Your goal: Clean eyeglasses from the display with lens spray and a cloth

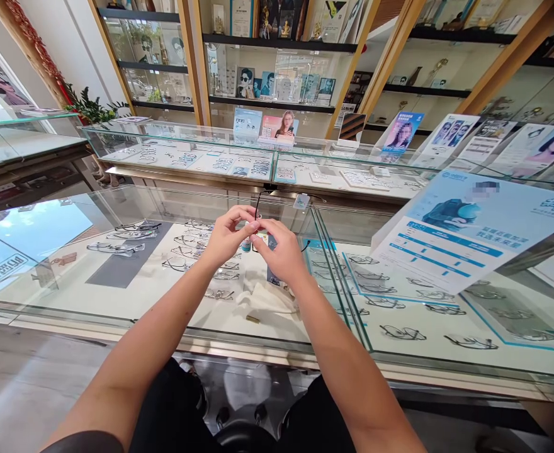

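Above the glass counter, my left hand (228,234) and my right hand (280,249) meet with their fingertips pinched together. Between them is a pair of eyeglasses (257,206), of which a thin dark temple sticks up and another dark tip shows to the right of my right hand. My fingers cover most of the frame. A small white tag (301,201) appears just beyond my right hand; whether it hangs from these eyeglasses I cannot tell. Below my hands lie a pale cloth (270,297) and a small gold-coloured piece (252,319).
Rows of eyeglasses lie in the glass display case (163,308). A grey mat (116,269) at left carries several frames. To the right stands a tilted blue-and-white leaflet (451,233). Behind are another glass case (187,165), advertising cards and wall shelves (281,44).
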The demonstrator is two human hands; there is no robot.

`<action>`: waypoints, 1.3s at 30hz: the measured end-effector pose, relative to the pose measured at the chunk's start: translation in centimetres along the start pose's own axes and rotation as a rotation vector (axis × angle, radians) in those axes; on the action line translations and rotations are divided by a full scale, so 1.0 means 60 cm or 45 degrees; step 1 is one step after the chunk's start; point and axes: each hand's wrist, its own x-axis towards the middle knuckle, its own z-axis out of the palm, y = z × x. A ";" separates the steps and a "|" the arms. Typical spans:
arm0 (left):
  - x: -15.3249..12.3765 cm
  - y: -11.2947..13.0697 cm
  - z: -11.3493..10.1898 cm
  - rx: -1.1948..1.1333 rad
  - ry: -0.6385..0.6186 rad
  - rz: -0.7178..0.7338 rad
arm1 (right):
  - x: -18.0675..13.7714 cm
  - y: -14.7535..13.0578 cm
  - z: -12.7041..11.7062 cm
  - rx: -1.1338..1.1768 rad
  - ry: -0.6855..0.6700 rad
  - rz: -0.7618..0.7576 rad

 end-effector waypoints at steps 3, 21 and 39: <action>0.001 0.003 -0.001 0.016 -0.010 -0.002 | 0.001 0.001 0.001 0.001 0.000 0.000; 0.021 -0.041 -0.023 0.127 0.309 0.033 | 0.015 0.043 -0.024 0.062 0.321 0.160; -0.010 -0.124 0.000 0.455 0.072 -0.572 | 0.032 0.070 -0.039 0.577 0.311 0.404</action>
